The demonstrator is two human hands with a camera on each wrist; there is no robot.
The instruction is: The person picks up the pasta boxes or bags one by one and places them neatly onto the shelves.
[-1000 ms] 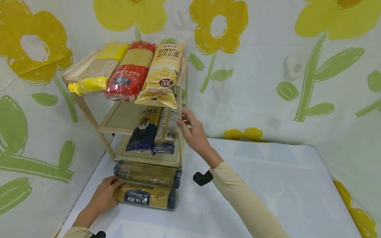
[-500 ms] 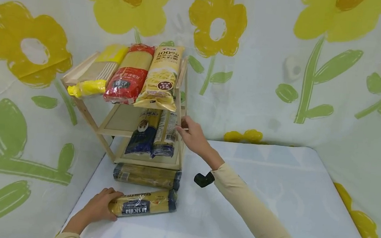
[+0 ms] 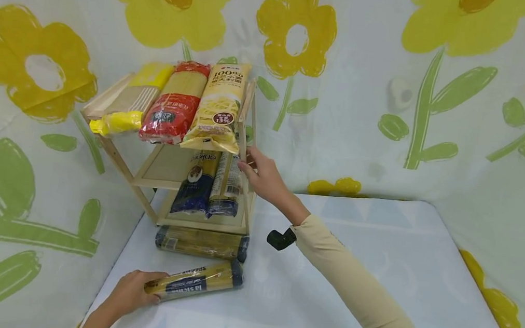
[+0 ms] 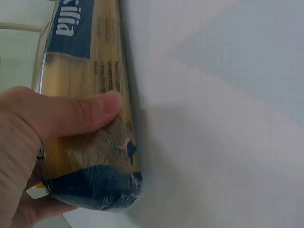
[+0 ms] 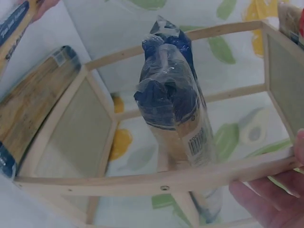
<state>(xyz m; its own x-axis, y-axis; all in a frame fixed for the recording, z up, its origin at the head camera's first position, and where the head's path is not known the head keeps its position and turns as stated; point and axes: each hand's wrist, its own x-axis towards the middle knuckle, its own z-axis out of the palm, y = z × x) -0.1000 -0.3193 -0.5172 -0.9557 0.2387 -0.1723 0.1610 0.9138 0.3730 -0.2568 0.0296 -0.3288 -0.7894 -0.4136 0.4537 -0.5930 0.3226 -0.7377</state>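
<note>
While left fingers [image 3: 126, 298] clasp spaghetti pack [image 3: 196, 282], right fingers [image 3: 261, 177] grip rack edge [image 3: 245, 126], open mat [image 3: 374, 278] rightward.

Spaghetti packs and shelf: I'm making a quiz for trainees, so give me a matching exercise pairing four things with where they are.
Things:
1. red noodle pack
2. dark blue pasta packs
3. yellow spaghetti pack
4. wooden rack's right post

Places:
A. gripped by the left hand, low on the table
B. on the rack's top shelf
C. held by the right hand
D. leaning on the lower shelf

Pairs: 1-B, 2-D, 3-A, 4-C
</note>
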